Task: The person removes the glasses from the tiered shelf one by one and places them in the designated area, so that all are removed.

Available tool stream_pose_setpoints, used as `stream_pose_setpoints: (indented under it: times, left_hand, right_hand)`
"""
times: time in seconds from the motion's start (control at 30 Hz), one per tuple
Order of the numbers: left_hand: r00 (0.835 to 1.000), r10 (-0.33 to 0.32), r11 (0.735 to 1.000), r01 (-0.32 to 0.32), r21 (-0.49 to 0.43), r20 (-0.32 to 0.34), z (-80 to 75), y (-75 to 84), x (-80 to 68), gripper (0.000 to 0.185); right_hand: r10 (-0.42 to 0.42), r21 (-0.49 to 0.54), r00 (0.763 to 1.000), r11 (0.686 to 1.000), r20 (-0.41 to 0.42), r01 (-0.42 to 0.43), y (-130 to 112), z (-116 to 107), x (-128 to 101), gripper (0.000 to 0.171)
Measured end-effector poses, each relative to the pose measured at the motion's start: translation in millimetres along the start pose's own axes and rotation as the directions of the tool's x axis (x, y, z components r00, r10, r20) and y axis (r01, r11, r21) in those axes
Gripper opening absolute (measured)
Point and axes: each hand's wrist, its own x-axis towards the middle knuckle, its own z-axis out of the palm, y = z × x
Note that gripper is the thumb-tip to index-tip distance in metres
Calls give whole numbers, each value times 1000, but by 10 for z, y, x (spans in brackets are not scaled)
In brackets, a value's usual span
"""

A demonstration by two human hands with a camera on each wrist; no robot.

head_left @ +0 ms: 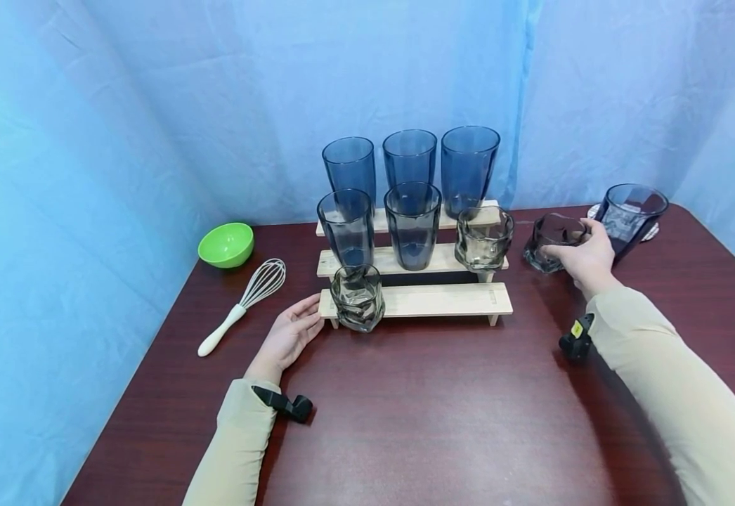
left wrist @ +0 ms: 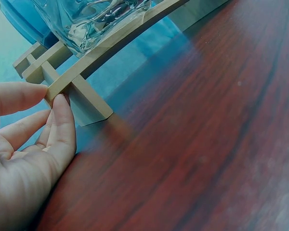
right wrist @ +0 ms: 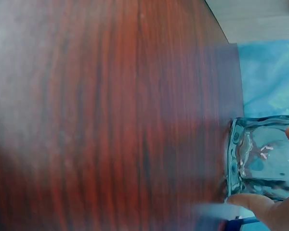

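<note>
Short glass: I see my right hand (head_left: 585, 256) gripping a short wavy clear glass tumbler (head_left: 551, 240), on the dark red wooden table (head_left: 443, 407), right of the rack.
Left hand: my left hand (head_left: 291, 334) lies open, fingertips (left wrist: 58, 103) touching the left end of the pale wooden three-step rack (head_left: 433, 301).
Beside left hand: a second wavy tumbler (head_left: 358, 296) stands on the lowest step.
Beyond right hand: a tall blue-grey glass (head_left: 628, 216).
Left of left hand: a white whisk (head_left: 244, 303), a green bowl (head_left: 225, 244).

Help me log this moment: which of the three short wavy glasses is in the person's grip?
The short wavy glass right of the rack, held by the right hand; the other two sit on shelves.
</note>
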Motion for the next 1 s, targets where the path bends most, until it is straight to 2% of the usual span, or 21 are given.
stream_pose_setpoints:
  times: [0.33, 0.57, 0.8, 1.0]
  left_hand:
    - [1000, 0, 1000, 0, 0, -15, 5, 5, 7, 55]
    - [1000, -1, 1000, 1, 9, -2, 3, -1, 0, 56]
    - [1000, 5, 1000, -5, 1, 7, 6, 4, 3, 56]
    - [1000, -1, 1000, 1, 12, -17, 0, -14, 20, 55]
  right_hand:
    - [-52, -36, 998, 998, 35, 54, 34, -21, 40, 94]
    - [-70, -33, 997, 997, 14, 71, 37, -16, 62, 92]
    - [-84, -87, 996, 993, 2, 84, 48, -20, 71, 94]
    - [-123, -91, 992, 988, -6, 122, 47, -10, 73, 93]
